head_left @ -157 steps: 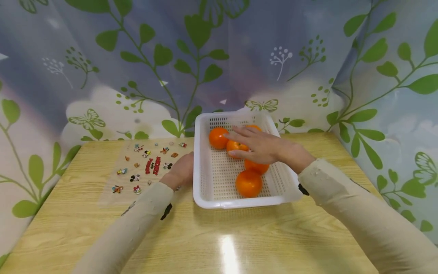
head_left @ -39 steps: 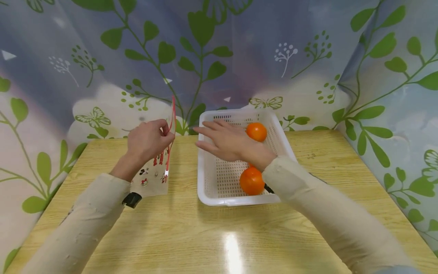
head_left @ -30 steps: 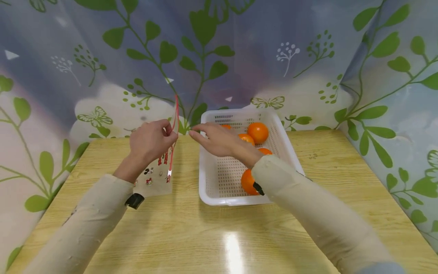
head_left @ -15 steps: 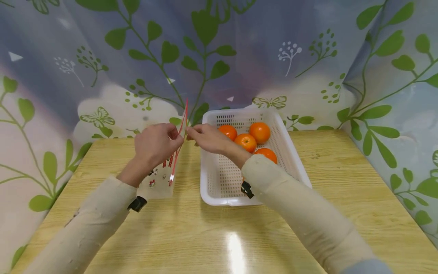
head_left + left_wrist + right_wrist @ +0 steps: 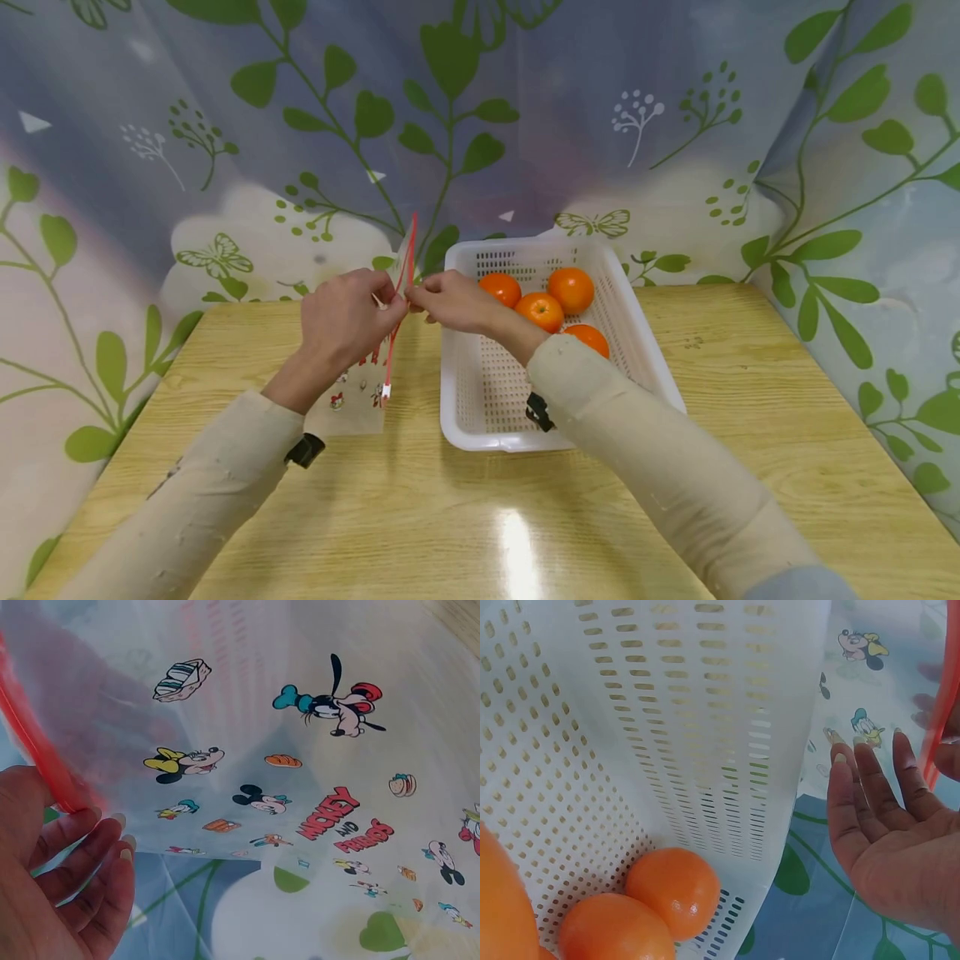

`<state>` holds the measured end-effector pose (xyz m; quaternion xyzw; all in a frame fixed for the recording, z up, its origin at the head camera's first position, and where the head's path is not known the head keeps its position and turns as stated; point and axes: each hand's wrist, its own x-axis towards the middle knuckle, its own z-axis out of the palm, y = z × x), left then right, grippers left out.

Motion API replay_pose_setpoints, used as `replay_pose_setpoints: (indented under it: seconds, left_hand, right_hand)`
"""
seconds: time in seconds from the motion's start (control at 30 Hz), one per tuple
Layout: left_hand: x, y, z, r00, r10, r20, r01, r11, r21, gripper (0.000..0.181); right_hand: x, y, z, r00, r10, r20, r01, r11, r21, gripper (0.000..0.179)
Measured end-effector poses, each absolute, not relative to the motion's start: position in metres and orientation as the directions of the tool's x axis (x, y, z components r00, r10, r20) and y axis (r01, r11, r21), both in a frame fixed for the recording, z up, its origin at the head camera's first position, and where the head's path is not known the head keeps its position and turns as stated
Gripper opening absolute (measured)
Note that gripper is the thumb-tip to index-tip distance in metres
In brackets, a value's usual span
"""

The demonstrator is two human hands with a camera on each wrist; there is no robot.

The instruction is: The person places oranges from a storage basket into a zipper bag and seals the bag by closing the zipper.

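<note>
A clear plastic zip bag [image 5: 347,410] printed with cartoon figures stands on edge left of the basket, its red zip edge toward the right. My left hand [image 5: 343,317] pinches that edge; in the left wrist view the printed side of the bag [image 5: 259,761] spreads past the fingers [image 5: 67,847]. Thumb and forefinger of my right hand [image 5: 457,302] pinch the red edge opposite the left fingertips. The right wrist view has the other fingers [image 5: 885,780] extended beside the basket wall, with the pinch partly cut off. Near the top, the two red strips are slightly apart.
A white perforated plastic basket [image 5: 450,392] stands just right of the bag, under my right forearm. Several oranges [image 5: 540,312] lie in it, partly hidden by the sleeve. Behind the wooden table [image 5: 420,517] hangs a leaf-patterned curtain [image 5: 517,150].
The bag lay flat on the table at first; my left hand has lifted its edge. My right hand has left the oranges, moved left across the basket and taken hold of the red edge.
</note>
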<state>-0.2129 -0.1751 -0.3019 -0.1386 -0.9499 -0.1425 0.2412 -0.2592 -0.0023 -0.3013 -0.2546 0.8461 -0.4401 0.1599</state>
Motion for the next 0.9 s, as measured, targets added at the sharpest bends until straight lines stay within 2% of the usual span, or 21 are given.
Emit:
replay_pose_setpoints:
  seconds: [0.27, 0.6, 0.77, 0.9]
  left_hand:
    - [-0.214, -0.172, -0.305, -0.839, 0.192, 0.509, 0.336, 0.919, 0.206, 0.012]
    - [-0.213, -0.171, -0.308, -0.876, 0.171, 0.451, 0.298, 0.928, 0.226, 0.012]
    - [-0.212, -0.171, -0.309, -0.876, 0.18, 0.447, 0.304, 0.927, 0.222, 0.013]
    - [-0.212, -0.175, -0.308, -0.884, 0.168, 0.437, 0.291, 0.928, 0.234, 0.012]
  right_hand:
    - [-0.261, -0.003, -0.296, -0.814, -0.565, -0.136, -0.218, 0.514, -0.83, 0.031]
    - [-0.261, -0.005, -0.284, -0.808, -0.503, -0.306, 0.005, 0.514, -0.858, 0.021]
    - [-0.261, -0.003, -0.283, -0.802, -0.504, -0.321, 0.004, 0.534, -0.846, 0.019]
    - [-0.261, 0.001, -0.285, -0.798, -0.507, -0.326, -0.027, 0.57, -0.821, 0.026]
